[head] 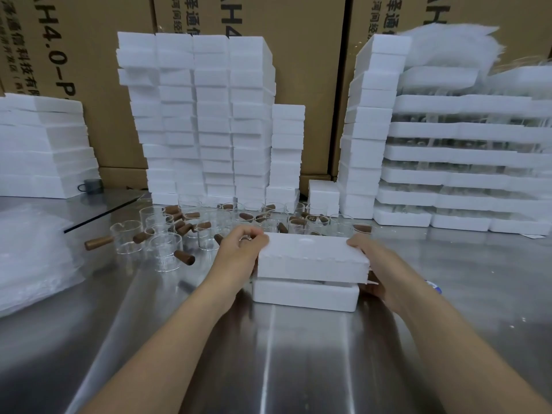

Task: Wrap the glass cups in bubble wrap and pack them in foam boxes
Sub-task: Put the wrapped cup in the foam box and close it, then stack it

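A white foam box base (304, 294) sits on the steel table in front of me. Its foam lid (310, 258) hovers just above it, slightly tilted, with a narrow gap between the two. My left hand (239, 252) grips the lid's left end, fingers curled over the top corner. My right hand (373, 264) grips the right end, fingers reaching down to the base. What lies inside the box is hidden. Behind the box stand several glass cups (165, 252) with brown wooden handles. A pile of bubble wrap (33, 258) lies at the left.
Tall stacks of foam boxes (206, 115) rise behind the cups, more stacks (466, 153) stand at the right and a lower pile (41, 144) at the left. Cardboard cartons (298, 55) form the back wall. A grey mug (92, 186) sits at the far left.
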Demonstrator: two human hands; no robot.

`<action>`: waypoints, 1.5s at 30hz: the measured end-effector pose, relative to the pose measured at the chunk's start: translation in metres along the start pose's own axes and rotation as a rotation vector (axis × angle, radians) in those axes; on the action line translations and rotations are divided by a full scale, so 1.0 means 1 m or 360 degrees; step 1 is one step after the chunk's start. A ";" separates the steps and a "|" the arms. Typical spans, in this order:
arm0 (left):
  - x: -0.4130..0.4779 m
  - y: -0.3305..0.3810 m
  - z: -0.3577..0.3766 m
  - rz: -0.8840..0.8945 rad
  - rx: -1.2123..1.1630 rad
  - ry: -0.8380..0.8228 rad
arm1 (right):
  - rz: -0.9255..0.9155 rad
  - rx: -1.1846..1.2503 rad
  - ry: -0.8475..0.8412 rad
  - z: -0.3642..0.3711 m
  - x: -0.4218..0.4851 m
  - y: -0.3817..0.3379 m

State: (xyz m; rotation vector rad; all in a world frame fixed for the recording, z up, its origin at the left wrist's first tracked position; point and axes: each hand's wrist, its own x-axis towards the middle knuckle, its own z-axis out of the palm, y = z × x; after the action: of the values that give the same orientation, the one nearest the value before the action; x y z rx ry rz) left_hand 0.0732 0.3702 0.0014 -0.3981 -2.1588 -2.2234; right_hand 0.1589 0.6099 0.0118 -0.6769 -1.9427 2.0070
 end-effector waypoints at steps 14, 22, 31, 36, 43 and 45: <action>0.005 -0.006 -0.010 -0.0200 -0.0169 -0.0130 | -0.0115 0.0127 -0.0272 -0.004 0.000 0.007; 0.004 -0.010 -0.017 -0.0337 -0.0298 -0.0290 | -0.0188 0.0143 -0.0337 -0.007 0.007 0.015; -0.003 -0.005 -0.027 -0.0453 -0.0256 -0.0356 | -0.0215 0.0107 -0.0345 -0.006 -0.001 0.012; -0.010 0.001 -0.019 -0.0516 0.0026 -0.0105 | -0.0145 0.0176 -0.0299 -0.009 -0.001 0.011; -0.021 0.017 -0.009 -0.0480 -0.0165 -0.0115 | -0.0151 0.0276 -0.0379 -0.017 -0.001 0.015; -0.024 0.020 -0.006 -0.0488 -0.0226 -0.0147 | -0.0184 0.0262 -0.0377 -0.020 -0.001 0.016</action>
State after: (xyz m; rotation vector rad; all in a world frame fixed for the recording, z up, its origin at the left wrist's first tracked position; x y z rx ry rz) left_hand 0.0992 0.3594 0.0163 -0.1850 -2.2475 -2.5769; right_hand 0.1719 0.6253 -0.0039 -0.2919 -1.8625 2.2273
